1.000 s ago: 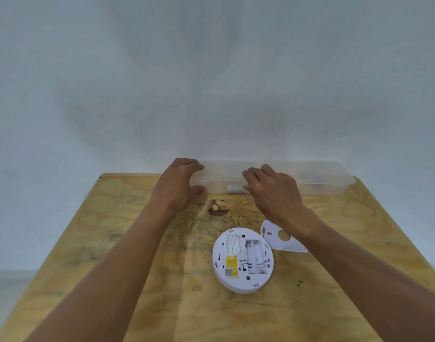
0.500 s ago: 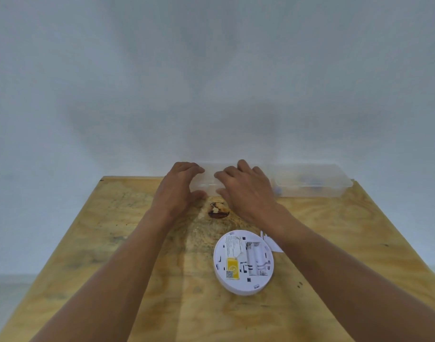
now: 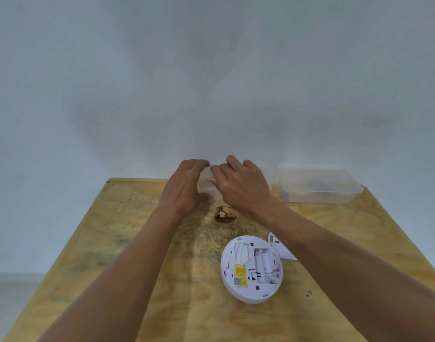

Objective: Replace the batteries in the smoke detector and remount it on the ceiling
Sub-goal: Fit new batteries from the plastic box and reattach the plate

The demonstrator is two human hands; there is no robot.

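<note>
The white round smoke detector [image 3: 252, 269] lies back-up on the plywood table [image 3: 137, 243], its battery bay open and showing no batteries. A white flat cover piece [image 3: 277, 244] lies beside it, partly hidden by my right forearm. At the table's far edge sits a small clear plastic box [image 3: 206, 187]. My left hand [image 3: 184, 187] grips its left end, fingers over the top and thumb at the front. My right hand [image 3: 241, 185] rests on the same box with fingertips curled at its top left edge, close to the left fingers. The hands hide what is inside the box.
A second clear plastic box [image 3: 320, 185] with small bluish items inside stands at the back right against the pale wall. A dark knot [image 3: 224, 214] marks the wood just in front of my hands. The table's edges fall away left and right.
My right hand has slid left along the back edge until it meets the left hand on the left box, uncovering the right box. The left hand has stayed put.
</note>
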